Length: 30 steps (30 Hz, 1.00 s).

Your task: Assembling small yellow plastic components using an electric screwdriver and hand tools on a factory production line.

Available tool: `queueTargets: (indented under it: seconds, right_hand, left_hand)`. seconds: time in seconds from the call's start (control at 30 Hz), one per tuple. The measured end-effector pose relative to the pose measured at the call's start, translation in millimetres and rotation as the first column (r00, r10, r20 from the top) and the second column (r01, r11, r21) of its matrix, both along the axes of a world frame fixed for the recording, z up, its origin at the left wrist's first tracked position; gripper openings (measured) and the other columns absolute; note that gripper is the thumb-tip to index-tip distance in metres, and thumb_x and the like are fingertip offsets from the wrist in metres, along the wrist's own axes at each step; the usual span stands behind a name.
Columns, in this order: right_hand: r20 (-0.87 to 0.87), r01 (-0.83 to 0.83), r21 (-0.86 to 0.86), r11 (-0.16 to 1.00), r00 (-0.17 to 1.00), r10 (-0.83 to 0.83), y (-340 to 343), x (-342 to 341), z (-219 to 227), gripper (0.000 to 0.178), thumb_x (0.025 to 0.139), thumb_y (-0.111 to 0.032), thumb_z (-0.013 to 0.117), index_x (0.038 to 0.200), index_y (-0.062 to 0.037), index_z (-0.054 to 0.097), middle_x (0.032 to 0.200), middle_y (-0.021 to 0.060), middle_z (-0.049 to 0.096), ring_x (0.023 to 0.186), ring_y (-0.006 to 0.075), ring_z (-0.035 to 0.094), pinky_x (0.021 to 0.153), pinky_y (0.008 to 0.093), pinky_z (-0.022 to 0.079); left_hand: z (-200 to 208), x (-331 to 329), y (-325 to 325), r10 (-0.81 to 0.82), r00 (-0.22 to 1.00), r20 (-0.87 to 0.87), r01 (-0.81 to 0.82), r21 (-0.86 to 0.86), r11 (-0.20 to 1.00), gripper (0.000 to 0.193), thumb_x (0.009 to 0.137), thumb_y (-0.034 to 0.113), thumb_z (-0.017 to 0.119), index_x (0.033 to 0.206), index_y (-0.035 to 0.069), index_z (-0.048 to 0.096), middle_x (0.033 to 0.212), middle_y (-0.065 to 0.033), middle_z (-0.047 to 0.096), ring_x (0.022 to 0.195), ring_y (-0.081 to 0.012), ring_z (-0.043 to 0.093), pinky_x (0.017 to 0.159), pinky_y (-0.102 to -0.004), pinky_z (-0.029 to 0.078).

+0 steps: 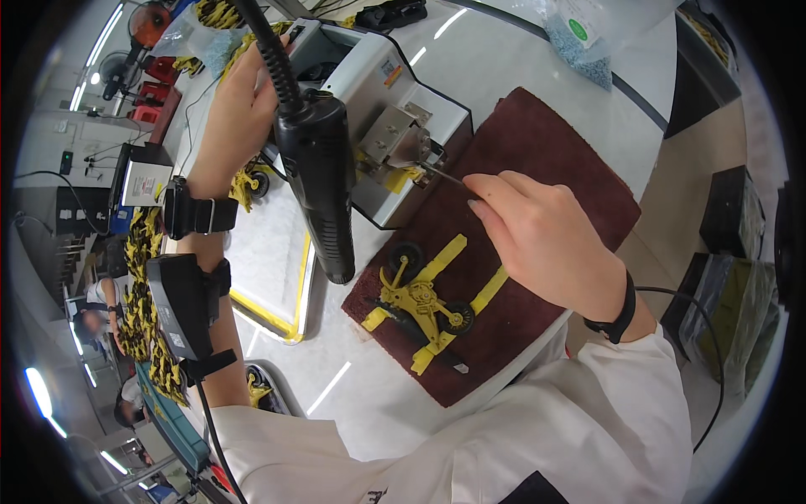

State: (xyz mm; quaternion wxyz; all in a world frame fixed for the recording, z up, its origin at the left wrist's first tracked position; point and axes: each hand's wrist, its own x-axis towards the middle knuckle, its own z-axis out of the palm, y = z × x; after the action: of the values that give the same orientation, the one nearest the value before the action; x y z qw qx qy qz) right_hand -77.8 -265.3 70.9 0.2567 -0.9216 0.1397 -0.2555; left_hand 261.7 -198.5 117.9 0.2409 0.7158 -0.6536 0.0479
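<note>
- The hanging black electric screwdriver [323, 181] with its coiled cord blocks the middle of the bench, between the left hand [243, 109] and the right hand [537, 235].
- The white box-shaped machine [382, 92] with a metal block at its front closes off the far side; the right hand's fingers sit just before that block.
- On the dark red fibre mat [554, 160], the yellow toy motorcycle frame with black wheels [420, 307] takes up the near left part; the mat's far right part lies bare.
- A strip of white tabletop [369, 395] lies open between the mat and the person's body.
- A clear bag of small blue-grey parts [579, 38] crowds the far right edge.
</note>
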Motion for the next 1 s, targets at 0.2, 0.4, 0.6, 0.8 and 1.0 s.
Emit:
queueTargets:
  seconds: [0.2,0.4,0.6,0.8,1.0]
  right_hand:
    - [-0.030,0.013,0.025,1.000,0.999,-0.012,4,-5,-4,0.009,0.087,-0.009,0.062,0.087,-0.0017,0.056,0.074,0.0094,0.056,0.058,0.0270,0.059,0.048,0.0343,0.048]
    - [0.009,-0.013,0.028,1.000,1.000,0.013,4,6,-9,0.008,0.088,-0.008,0.062,0.089,-0.0024,0.056,0.073,0.0091,0.055,0.059,0.0272,0.060,0.048,0.0353,0.048]
    - [0.002,0.025,0.090,0.996,1.000,-0.025,7,-3,-11,0.009,0.089,-0.008,0.061,0.088,-0.0010,0.054,0.074,0.0095,0.055,0.060,0.0270,0.059,0.049,0.0341,0.049]
    - [-0.005,-0.018,0.146,0.989,1.000,0.019,7,11,-16,0.012,0.092,-0.007,0.056,0.098,0.0016,0.050,0.082,0.0146,0.057,0.062,0.0351,0.061,0.053,0.0416,0.050]
    - [-0.202,0.011,0.339,0.941,0.978,0.061,7,-7,-10,0.017,0.092,-0.007,0.055,0.103,0.0021,0.045,0.087,0.0208,0.060,0.068,0.0401,0.062,0.058,0.0459,0.051]
  left_hand:
    - [2,-10,1,0.052,0.998,-0.034,-0.051,0.040,0.998,0.039,0.093,0.011,0.051,0.130,0.005,0.054,0.122,-0.0161,0.062,0.113,-0.0306,0.060,0.096,-0.0361,0.044]
    - [5,-11,3,0.044,0.997,-0.066,-0.041,0.038,0.998,0.038,0.093,0.011,0.049,0.131,0.005,0.054,0.122,-0.0160,0.062,0.112,-0.0313,0.060,0.096,-0.0361,0.044]
    - [-7,0,2,0.008,1.000,-0.001,-0.008,0.002,1.000,0.038,0.093,0.013,0.049,0.130,0.006,0.054,0.121,-0.0180,0.061,0.114,-0.0349,0.057,0.098,-0.0382,0.043]
    - [-3,-5,0,0.014,0.999,-0.033,-0.014,-0.001,1.000,0.039,0.093,0.012,0.049,0.130,0.006,0.054,0.120,-0.0175,0.060,0.114,-0.0348,0.057,0.098,-0.0385,0.042]
    - [-4,-7,1,0.010,1.000,0.008,-0.010,-0.017,1.000,0.039,0.092,0.011,0.050,0.131,0.006,0.054,0.119,-0.0164,0.061,0.111,-0.0340,0.058,0.097,-0.0379,0.043]
